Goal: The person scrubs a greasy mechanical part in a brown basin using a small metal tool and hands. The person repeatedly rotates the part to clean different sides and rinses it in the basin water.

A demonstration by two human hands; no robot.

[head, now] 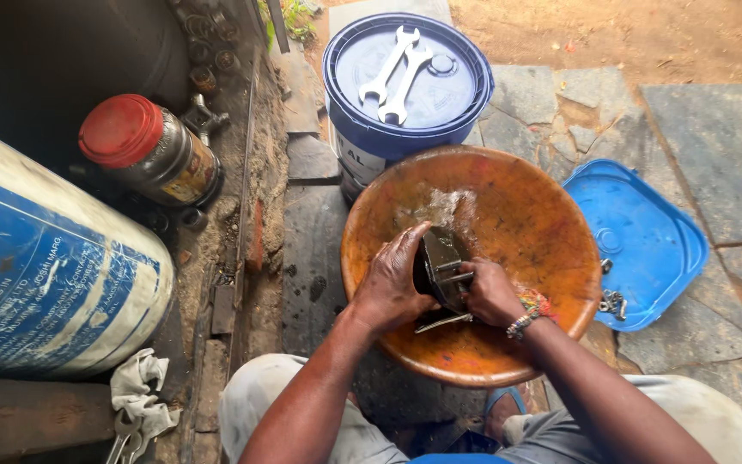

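Hands (440, 288) both closed on dark metal part (441, 268), left (391, 279) steadying, right (489, 292) gripping its prongs, rinsing low over liquid inside orange basin (543, 232), keeping grip firm against slipping.

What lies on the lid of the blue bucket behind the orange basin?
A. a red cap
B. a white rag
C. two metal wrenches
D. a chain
C: two metal wrenches lie crossed on the lid of the blue bucket, beyond the orange basin.
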